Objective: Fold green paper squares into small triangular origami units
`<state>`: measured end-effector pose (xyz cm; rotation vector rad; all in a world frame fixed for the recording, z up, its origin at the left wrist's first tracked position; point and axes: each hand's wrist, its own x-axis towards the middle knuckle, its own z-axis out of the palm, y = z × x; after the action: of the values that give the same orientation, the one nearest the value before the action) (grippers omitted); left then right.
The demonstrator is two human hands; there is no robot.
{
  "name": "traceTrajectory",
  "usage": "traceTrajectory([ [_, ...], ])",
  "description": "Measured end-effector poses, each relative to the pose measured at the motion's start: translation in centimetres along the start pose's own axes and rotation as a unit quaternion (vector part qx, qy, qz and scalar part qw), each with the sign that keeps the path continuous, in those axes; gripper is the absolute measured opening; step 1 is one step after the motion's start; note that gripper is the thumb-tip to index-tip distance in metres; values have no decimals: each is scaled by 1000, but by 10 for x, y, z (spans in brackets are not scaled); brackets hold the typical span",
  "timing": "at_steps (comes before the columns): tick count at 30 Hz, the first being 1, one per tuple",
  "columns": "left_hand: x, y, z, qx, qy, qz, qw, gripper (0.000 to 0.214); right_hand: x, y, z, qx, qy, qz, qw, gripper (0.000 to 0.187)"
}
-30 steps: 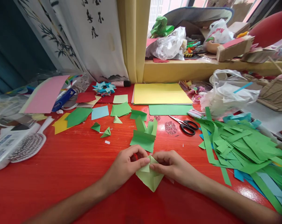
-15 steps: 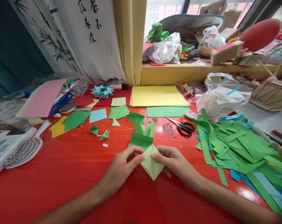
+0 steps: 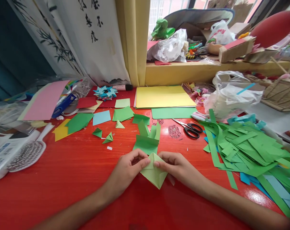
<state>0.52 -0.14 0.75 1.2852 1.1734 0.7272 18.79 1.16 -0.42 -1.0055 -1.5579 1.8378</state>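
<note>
A light green folded piece of paper [image 3: 155, 177] is held up between both hands, creased along its middle, one corner pointing toward me. My left hand [image 3: 134, 164] pinches its left side between thumb and fingers. On the opposite side, my right hand [image 3: 174, 164] grips it, the thumb lying on the front face and the other fingers partly hidden behind. Just beyond the hands lie folded darker green papers [image 3: 146, 145]. Small folded triangles, one light green [image 3: 119, 125] and one mid green [image 3: 108, 138], rest farther left on the red table [image 3: 87, 191].
Black-handled scissors [image 3: 192, 129] lie right of centre. A heap of green paper strips [image 3: 245, 150] covers the right side. Yellow sheets [image 3: 165, 96] are stacked at the back, near a blue folded paper ring [image 3: 105, 93]. A hairbrush [image 3: 29, 153] lies at left.
The light green paper has tilted and widened slightly between my fingers, its lower corner a little nearer me. Both hands keep their hold. The camera view has shifted slightly.
</note>
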Motion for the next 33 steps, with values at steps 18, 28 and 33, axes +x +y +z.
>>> traceTrajectory([
  [18,1,-3,-2,47,37,10,998,25,-2,0,0,35,42,6,999,33],
  [28,-1,-1,-1,-8,59,20,998,30,0,-3,3,32,52,5,998,27],
  [33,-5,-1,-4,50,-5,25,998,16,0,-1,2,31,71,-5,997,26],
])
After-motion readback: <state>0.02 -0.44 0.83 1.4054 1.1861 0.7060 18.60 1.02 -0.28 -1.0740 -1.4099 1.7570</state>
